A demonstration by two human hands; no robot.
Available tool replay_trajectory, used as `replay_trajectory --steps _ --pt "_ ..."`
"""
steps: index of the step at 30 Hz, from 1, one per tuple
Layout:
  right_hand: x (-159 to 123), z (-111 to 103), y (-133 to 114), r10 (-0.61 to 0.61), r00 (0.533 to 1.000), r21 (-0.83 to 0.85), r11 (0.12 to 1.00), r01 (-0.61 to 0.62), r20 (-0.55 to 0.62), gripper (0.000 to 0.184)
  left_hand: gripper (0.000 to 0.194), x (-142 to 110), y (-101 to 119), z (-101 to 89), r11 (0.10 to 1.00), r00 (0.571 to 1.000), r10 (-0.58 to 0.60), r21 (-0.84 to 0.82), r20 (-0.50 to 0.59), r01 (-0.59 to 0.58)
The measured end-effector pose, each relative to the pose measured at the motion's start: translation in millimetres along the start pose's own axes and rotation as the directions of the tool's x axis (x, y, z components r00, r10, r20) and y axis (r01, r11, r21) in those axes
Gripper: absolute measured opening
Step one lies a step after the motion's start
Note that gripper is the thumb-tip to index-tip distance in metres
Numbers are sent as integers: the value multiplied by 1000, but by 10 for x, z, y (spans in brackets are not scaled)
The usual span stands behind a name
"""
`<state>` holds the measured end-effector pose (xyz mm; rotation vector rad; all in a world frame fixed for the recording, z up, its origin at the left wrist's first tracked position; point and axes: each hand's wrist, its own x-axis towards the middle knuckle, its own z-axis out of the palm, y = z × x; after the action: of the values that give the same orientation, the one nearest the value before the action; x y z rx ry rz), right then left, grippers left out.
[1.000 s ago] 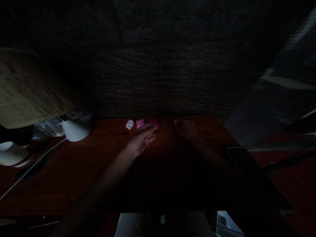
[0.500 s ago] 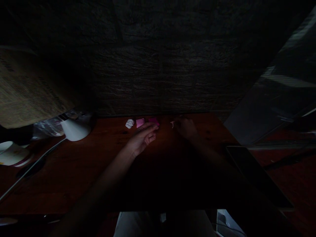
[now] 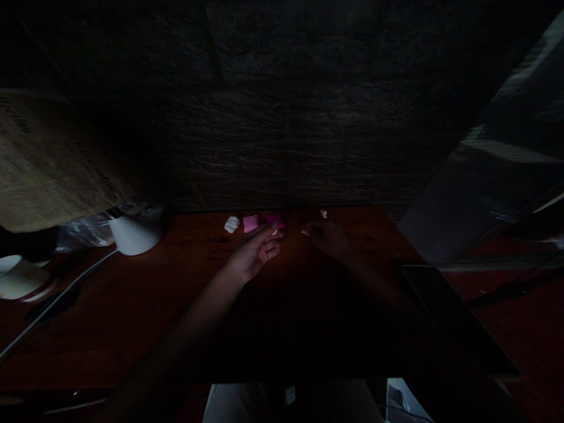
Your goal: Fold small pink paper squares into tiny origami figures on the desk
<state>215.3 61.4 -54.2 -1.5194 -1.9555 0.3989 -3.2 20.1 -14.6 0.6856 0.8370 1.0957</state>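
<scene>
My left hand [image 3: 255, 252] hovers over the back middle of the wooden table, thumb and fingers closed around a small pale bit [image 3: 275, 232] too dim to identify. Just behind its fingertips lies a magenta square [image 3: 275, 220], beside a light pink square [image 3: 251, 223] and a crumpled white wad [image 3: 231, 224]. To the right, my right hand [image 3: 330, 238] is in deep shadow with its fingers pinched together. Something pale shows at their tips, but its kind is unclear. A small pale pinkish scrap [image 3: 324, 214] rests behind that hand near the wall.
On the left stand a white cone-shaped object [image 3: 134, 233] with a cable [image 3: 66, 291], a paper cup [image 3: 20, 277] and a printed brown paper sheet or bag [image 3: 53, 158]. A dark flat tablet-like device [image 3: 458, 317] lies at the right edge. A stone-patterned wall [image 3: 282, 129] borders the table's back.
My right hand has shifted slightly left and toward me, and the pale scrap behind it is now plainly visible. A pale bit now shows between the left thumb and fingers.
</scene>
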Motion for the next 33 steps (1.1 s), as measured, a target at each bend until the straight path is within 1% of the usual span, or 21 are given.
replay_trajectory --steps 4,7,8,10,11,13,14,15,16,18,20,23,28,33 --pt "1 -18 12 5 1000 -27 1000 -4 21 16 27 7 -8 -11 1000 1000 -7 -1 3 7" --pt "8 -45 39 8 1000 -34 999 -7 27 15 23 17 -5 -8 1000 1000 -6 -3 2 6" --pt "17 -60 56 12 1000 -25 1000 -12 6 15 22 20 -2 -6 1000 1000 -4 -4 0 4" --pt "47 -102 108 34 995 6 999 -34 -98 16 21 23 4 -1 1000 1000 -3 -8 -10 3" --pt "68 -128 144 55 983 29 998 -51 -173 17 21 22 7 2 1000 1000 -2 -10 -17 2" --pt "116 -180 227 119 937 87 992 -95 -329 21 21 17 12 7 1000 1000 -3 -10 -23 3" --pt "139 -199 271 155 912 123 986 -117 -379 23 21 14 13 10 1000 1000 -3 -7 -24 3" --pt "160 -210 312 203 884 169 975 -143 -421 25 22 11 14 12 1000 1000 -2 -3 -24 2" --pt "176 -213 349 247 865 213 963 -167 -438 27 22 9 14 14 1000 1000 -1 1 -24 1" --pt "199 -192 406 322 837 308 931 -195 -442 28 23 7 13 16 1000 1000 -3 6 -29 3" --pt "213 -151 440 338 842 380 908 -174 -421 27 23 10 11 16 1000 999 -7 9 -34 7" --pt "233 -95 467 302 867 429 896 -116 -396 28 22 17 4 16 1000 999 -9 12 -32 9" --pt "256 -70 486 219 885 384 922 -50 -410 23 21 21 0 15 1000 999 -9 12 -47 10" --pt "264 -63 499 183 904 382 924 -24 -385 25 21 23 6 6 1000 1000 -6 9 -16 6"
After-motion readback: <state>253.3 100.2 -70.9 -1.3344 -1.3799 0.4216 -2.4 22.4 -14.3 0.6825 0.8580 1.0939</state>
